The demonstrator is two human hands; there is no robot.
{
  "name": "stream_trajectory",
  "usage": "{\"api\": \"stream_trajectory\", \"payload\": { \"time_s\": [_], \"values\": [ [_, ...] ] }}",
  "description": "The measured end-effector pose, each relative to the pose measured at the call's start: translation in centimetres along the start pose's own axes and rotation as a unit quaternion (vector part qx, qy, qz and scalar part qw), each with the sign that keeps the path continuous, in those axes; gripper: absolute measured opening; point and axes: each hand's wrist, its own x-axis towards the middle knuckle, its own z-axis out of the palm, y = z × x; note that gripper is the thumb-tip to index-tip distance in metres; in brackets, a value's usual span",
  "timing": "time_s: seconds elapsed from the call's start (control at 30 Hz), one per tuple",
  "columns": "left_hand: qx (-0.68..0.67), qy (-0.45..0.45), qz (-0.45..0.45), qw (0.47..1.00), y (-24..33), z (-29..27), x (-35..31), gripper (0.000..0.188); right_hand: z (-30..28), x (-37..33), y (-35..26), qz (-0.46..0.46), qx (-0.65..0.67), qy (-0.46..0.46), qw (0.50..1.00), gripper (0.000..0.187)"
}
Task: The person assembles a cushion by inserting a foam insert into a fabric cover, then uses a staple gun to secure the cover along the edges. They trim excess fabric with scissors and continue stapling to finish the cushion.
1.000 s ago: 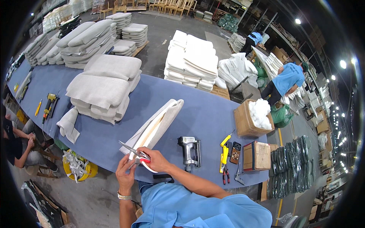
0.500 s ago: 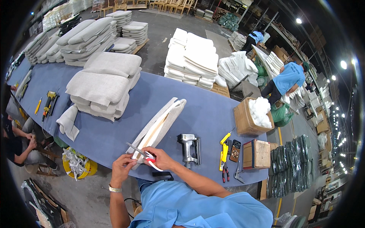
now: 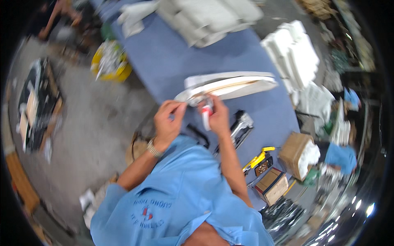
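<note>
A long, narrow padded piece (image 3: 246, 91) with pale grey fabric, white padding and a tan strip along its middle lies on the blue-covered table (image 3: 164, 61). Close to its near end, my right hand (image 3: 218, 117) is closed around scissors (image 3: 206, 118) with red and white handles; the blurred blades point at the piece. My left hand (image 3: 167, 121), with a watch on the wrist, has thumb and forefinger pinched together beside that same end. Whatever sits between those fingertips is too blurred to make out.
A staple gun (image 3: 243, 124) lies right of my right forearm. Farther right are a yellow tool (image 3: 259, 159), a small box (image 3: 271, 186) and a carton (image 3: 293, 153) of white stuffing. Grey cushions (image 3: 205, 18) are stacked on the table; a yellow basket (image 3: 96, 61) stands left.
The view has swung round and tilted down, so the table appears turned and more of my shirt shows. The scissors stay in my right hand; the left hand sits slightly apart from them.
</note>
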Motion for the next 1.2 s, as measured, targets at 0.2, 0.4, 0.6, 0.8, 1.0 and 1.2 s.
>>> {"api": "stream_trajectory", "payload": {
  "time_s": [0.2, 0.4, 0.6, 0.8, 1.0, 1.2],
  "values": [
    [-0.005, -0.134, -0.164, 0.977, 0.2, 2.9, -0.2, 0.047, -0.8, -0.5, 0.2, 0.064, 0.095, -0.055, 0.992, 0.047],
    [0.026, -0.091, -0.121, 0.988, -2.3, 5.3, 0.5, 0.051, -2.9, 0.2, -0.9, 0.107, 0.103, -0.099, 0.984, 0.044],
    [0.018, -0.08, -0.016, 0.997, -3.2, 5.6, 1.1, 0.043, -10.8, 3.6, -5.5, 0.061, -0.254, -0.189, 0.947, 0.048],
    [0.009, -0.071, -0.003, 0.997, -2.9, 6.4, 0.9, 0.042, -12.2, 7.6, -11.7, 0.024, -0.462, -0.334, 0.821, 0.058],
    [0.059, -0.1, 0.045, 0.992, -3.0, 4.8, 1.0, 0.042, -11.8, 9.8, -11.7, -0.011, -0.496, -0.387, 0.777, 0.057],
    [0.059, -0.131, 0.058, 0.988, -2.7, 4.0, 0.7, 0.042, -12.9, 10.5, -11.6, -0.059, -0.488, -0.422, 0.762, 0.059]
  ]
}}
